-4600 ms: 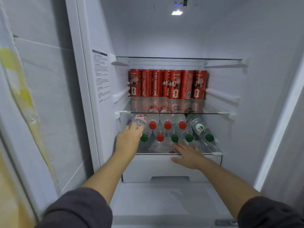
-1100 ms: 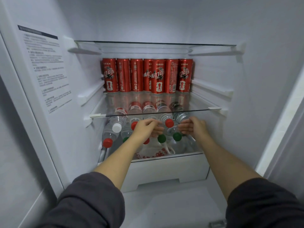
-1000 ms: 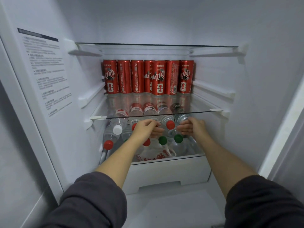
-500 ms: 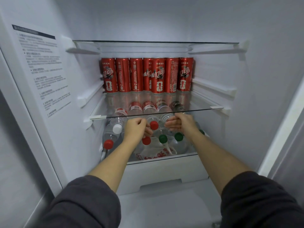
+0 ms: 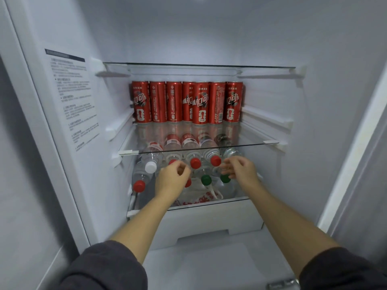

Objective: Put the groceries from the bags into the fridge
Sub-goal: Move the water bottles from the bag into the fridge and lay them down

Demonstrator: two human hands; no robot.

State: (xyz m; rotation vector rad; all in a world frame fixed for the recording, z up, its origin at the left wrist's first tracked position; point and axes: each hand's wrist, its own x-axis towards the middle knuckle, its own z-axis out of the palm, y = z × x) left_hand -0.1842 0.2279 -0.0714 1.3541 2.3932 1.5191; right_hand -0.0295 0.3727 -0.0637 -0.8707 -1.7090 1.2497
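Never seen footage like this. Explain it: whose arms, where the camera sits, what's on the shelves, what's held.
No machine here: these are a person's two bare hands, filmed by one wide-angle camera worn on the head, looking forward and down into an open fridge. On the glass shelf a row of red cans stands upright at the back. Below it, clear bottles with red, green and white caps lie on their sides, over a white bag with red print. The left hand is curled among the caps; its back hides whether it grips a bottle. The right hand has loose fingers by a green cap and seems to hold nothing.
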